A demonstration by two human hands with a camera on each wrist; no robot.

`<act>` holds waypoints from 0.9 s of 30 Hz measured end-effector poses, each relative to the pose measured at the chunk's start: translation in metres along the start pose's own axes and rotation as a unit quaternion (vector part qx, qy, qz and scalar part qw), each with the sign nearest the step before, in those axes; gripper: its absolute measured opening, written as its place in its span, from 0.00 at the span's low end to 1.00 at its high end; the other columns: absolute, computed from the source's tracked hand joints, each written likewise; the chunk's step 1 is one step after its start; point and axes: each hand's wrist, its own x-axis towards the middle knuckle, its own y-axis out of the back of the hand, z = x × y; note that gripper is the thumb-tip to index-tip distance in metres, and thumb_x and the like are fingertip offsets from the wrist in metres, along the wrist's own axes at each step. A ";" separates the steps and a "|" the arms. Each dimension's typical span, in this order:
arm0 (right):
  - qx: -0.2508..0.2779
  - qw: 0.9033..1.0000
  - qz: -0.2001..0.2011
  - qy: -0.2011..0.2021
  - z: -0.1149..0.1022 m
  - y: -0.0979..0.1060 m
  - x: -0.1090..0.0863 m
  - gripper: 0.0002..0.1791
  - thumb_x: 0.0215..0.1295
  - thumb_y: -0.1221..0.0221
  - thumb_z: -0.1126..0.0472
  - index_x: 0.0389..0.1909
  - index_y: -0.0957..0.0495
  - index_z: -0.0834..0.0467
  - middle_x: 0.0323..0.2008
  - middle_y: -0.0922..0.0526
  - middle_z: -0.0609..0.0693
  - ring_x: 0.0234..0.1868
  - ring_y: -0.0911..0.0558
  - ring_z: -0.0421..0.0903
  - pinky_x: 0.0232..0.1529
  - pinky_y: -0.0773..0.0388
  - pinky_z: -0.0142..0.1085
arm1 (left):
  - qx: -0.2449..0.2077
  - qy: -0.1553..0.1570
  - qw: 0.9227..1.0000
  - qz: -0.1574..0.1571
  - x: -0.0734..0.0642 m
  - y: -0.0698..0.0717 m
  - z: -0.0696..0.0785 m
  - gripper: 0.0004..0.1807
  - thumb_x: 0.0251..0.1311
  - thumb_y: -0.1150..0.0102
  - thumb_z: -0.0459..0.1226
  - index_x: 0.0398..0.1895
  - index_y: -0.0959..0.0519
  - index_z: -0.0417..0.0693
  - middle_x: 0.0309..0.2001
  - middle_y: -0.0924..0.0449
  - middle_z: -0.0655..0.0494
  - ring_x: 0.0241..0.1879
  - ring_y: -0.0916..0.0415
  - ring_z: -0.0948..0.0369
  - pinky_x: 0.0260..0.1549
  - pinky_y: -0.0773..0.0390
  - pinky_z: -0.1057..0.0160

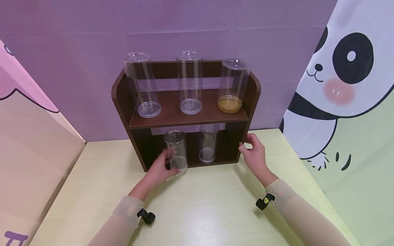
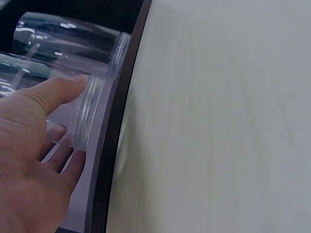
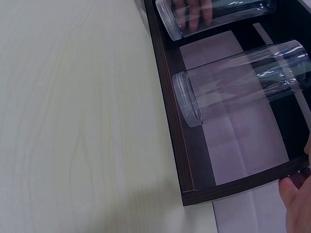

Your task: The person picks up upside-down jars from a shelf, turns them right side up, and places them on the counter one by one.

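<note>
My left hand (image 1: 160,168) grips a clear cylindrical jar (image 1: 177,145) at the left of the lower level of a dark brown two-tier shelf (image 1: 187,119). In the left wrist view the thumb lies along one side of this jar (image 2: 60,111), near its ribbed end, with fingers on the other side. A second clear jar (image 3: 238,77) stands upright on the lower level, to the right of the gripped one. My right hand (image 1: 255,153) holds the shelf's right side panel (image 3: 243,182) near its front edge; some of its fingers are hidden or cut off.
On the upper level stand two tall clear jars (image 1: 141,85) (image 1: 190,83) and, at right, a wider one (image 1: 234,82) with a gold-coloured bottom end. The shelf rests on a pale wooden table (image 1: 203,205), against a purple backdrop (image 1: 92,68). A panda-print cloth (image 1: 338,112) hangs at right.
</note>
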 end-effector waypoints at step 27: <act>-0.002 1.000 -0.006 -0.007 0.012 0.002 0.002 0.14 0.75 0.35 0.72 0.59 0.19 0.63 0.52 0.12 0.62 0.57 0.16 0.54 0.45 0.17 0.20 | 0.011 0.005 0.999 -0.050 -0.027 -0.014 0.027 0.43 0.55 0.14 0.30 0.72 0.30 0.45 0.71 0.21 0.46 0.71 0.24 0.46 0.72 0.23 0.43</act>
